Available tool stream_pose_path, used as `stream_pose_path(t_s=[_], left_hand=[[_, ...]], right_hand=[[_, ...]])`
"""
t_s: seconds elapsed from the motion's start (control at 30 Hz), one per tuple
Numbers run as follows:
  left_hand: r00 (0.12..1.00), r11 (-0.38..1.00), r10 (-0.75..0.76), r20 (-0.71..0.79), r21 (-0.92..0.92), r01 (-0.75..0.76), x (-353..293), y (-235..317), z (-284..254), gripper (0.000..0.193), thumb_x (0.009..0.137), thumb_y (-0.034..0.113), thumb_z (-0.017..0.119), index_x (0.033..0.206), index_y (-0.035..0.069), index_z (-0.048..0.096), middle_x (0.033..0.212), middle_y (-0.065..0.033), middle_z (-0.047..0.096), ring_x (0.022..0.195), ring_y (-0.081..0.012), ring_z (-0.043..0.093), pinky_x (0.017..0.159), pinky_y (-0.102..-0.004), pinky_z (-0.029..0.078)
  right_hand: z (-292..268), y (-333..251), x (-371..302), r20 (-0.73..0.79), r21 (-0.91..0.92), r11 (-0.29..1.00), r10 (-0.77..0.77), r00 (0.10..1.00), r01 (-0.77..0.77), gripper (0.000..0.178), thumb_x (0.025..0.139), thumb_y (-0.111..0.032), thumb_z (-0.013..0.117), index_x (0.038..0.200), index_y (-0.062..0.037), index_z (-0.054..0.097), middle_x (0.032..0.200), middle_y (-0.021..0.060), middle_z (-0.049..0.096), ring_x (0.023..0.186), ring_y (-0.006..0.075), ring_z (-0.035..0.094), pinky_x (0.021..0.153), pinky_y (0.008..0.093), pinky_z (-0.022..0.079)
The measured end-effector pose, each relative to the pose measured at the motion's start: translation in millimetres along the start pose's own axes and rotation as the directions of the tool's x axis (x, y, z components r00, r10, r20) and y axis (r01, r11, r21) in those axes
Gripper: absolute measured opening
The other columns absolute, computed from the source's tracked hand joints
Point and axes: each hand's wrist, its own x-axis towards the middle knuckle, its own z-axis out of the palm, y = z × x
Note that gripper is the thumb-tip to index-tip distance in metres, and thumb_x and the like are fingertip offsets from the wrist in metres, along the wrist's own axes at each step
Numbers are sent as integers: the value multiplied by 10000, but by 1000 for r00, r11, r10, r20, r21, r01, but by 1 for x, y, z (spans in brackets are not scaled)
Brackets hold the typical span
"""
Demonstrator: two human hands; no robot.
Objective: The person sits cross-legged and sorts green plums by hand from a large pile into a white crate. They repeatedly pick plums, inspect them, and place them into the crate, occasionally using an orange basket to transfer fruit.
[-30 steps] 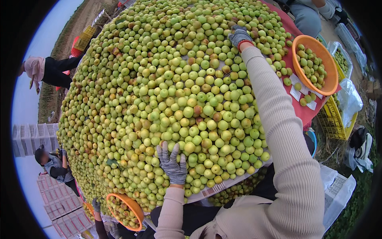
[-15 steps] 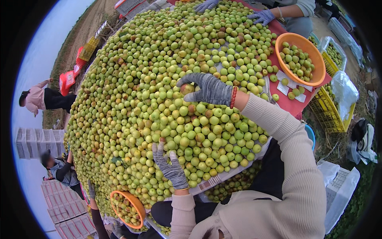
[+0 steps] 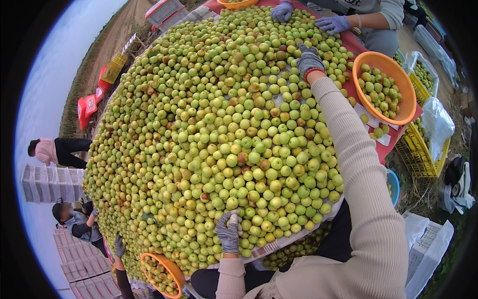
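Observation:
A big heap of small round green fruit, jujube-like and partly blushed brown, spreads before me. My right hand, in a grey knit glove with a red bead bracelet at the wrist, reaches to the far right of the heap. Its fingers are stretched out and apart over the fruit, and I see nothing held in them. At the heap's near edge, my left hand, gloved alike, is closed with its fingers curled in. What it may hold is hidden.
An orange basket of fruit stands at the right, another orange basket at the near left. Yellow crates are beyond the right edge. A co-worker's purple-gloved hands rest on the heap's far side. More people work at the left.
My right hand has swung far away to the right; the brownish fruit it held no longer shows. My left hand has gone from spread to curled, moving slightly right and nearer.

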Motion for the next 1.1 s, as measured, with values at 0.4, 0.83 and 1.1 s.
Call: stream_pose_path(t_s=[0.4,0.83,1.1], left_hand=[[998,998,-51,25,-25,52,11,-14,2,254,893,292,673,948,44,683,688,-6,613,472,-35,481,392,-169,362],[968,973,232,99,-6,-233,15,-24,3,194,916,191,633,1029,53,709,975,-21,699,876,-99,616,809,-272,521],[983,989,142,120,-48,-137,5,0,-3,218,942,233,601,1084,101,699,960,-35,709,942,-142,642,895,-304,507]], right_hand=[[55,21,33,54,-134,990,-33,998,40,572,904,-385,586,1426,-262,388,1495,153,355,1291,370,454,1026,480,417],[42,9,-42,-44,218,796,-570,820,565,450,895,-48,604,1320,-169,523,1278,190,531,1146,325,559,956,399,480],[-4,-17,-303,243,709,514,-821,517,483,389,888,-77,646,1258,-47,530,1225,111,557,1162,228,524,1013,345,406]])
